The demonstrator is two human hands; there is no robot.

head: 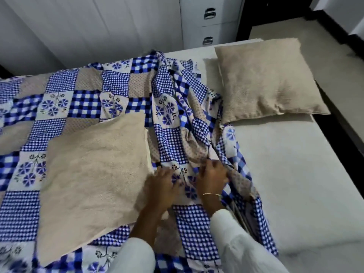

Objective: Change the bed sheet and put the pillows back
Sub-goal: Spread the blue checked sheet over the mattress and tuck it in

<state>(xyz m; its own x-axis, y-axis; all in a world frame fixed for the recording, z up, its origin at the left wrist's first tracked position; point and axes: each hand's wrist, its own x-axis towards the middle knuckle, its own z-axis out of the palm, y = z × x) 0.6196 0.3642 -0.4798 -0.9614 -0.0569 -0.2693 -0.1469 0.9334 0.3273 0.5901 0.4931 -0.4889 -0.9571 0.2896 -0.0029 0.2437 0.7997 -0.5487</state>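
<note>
**Patchwork sheet half pulled back, both hands on it**

So, the blue-and-white patchwork bed sheet [78, 99] covers the left part of the bed and is bunched into a long ridge of folds running down the middle, leaving the bare cream mattress [295, 174] exposed on the right. The person's left hand [163, 186] lies on the sheet with fingers spread, right next to the corner of the near pillow [94, 174], which sits on top of the sheet on the left side. The right hand [212, 176] has its fingers curled into the gathered folds, gripping the sheet at the edge of the bunched ridge. There's a thin gold bangle [211, 194] on that wrist, and both arms are in white sleeves [242, 243]. The second pillow [266, 79] lies on the bare mattress at the far right, its near-left corner touching the crumpled sheet. A white drawer unit [208, 22] with metal handles stands behind the bed.
</note>
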